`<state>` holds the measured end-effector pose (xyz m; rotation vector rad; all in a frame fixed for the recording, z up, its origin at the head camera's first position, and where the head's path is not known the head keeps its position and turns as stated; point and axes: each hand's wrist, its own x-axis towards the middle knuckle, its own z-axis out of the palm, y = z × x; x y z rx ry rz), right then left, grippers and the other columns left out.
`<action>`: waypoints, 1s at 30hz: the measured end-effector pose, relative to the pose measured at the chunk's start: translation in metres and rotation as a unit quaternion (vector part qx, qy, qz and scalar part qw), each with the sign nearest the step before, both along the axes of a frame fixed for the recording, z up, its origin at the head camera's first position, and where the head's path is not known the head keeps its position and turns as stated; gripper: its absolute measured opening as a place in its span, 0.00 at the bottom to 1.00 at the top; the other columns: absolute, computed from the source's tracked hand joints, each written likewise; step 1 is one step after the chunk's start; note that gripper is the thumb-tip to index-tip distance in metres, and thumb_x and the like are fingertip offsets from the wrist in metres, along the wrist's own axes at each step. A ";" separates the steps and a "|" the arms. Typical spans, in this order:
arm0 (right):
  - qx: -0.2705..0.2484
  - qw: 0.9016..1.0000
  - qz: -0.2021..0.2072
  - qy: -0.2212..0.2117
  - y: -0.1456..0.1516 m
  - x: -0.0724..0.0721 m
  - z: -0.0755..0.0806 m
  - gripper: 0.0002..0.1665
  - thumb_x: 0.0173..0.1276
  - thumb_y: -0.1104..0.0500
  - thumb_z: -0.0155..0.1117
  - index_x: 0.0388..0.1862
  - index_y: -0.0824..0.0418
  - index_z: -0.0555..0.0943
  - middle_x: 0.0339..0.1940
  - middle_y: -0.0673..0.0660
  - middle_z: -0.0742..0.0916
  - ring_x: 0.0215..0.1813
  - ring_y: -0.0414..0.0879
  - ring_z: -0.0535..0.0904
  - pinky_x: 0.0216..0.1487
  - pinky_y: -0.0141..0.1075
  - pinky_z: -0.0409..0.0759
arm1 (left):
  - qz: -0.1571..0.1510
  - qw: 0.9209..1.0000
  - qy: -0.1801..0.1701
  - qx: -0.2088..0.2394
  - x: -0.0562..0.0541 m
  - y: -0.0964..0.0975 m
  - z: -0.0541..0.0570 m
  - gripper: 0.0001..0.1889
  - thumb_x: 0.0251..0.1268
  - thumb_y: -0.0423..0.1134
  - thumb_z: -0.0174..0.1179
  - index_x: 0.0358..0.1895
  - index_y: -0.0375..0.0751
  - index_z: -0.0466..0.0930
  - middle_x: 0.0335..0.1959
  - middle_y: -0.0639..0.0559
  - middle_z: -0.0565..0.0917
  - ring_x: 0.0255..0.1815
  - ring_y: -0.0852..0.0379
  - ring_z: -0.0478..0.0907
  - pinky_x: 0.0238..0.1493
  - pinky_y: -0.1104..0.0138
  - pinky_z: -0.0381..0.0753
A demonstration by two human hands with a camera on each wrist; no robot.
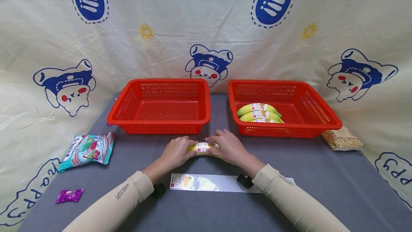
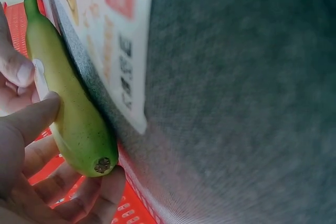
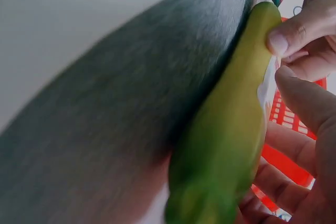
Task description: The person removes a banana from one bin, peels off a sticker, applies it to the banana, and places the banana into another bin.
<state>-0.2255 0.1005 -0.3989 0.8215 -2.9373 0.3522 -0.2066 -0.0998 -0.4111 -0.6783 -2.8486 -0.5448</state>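
Observation:
A yellow-green banana (image 1: 192, 148) lies crosswise between both hands, with a white printed label (image 1: 203, 147) around its middle. My left hand (image 1: 176, 151) grips its left end, and in the left wrist view the thumb presses beside the label on the banana (image 2: 71, 98). My right hand (image 1: 229, 148) holds the other end, fingers curled behind the banana (image 3: 231, 108) and thumb near the label's edge. Below the hands, a strip of banana labels (image 1: 212, 182) lies on the table, partly covered by the right forearm.
Two red baskets stand behind the hands: the left basket (image 1: 161, 127) and the right basket (image 1: 289, 131), which holds several labelled bananas (image 1: 260, 113). A snack bag (image 1: 88, 149) and a purple packet (image 1: 69, 196) lie left. A bag of kernels (image 1: 342, 139) sits right.

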 end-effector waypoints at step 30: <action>0.013 0.999 -0.030 -0.014 0.020 0.008 -0.004 0.25 0.53 0.44 0.72 0.48 0.52 0.83 0.34 0.50 0.80 0.34 0.41 0.72 0.34 0.35 0.72 | 0.036 0.998 -0.049 0.026 0.008 -0.002 0.004 0.19 0.52 0.43 0.69 0.49 0.44 0.84 0.40 0.49 0.85 0.38 0.52 0.79 0.38 0.58 0.75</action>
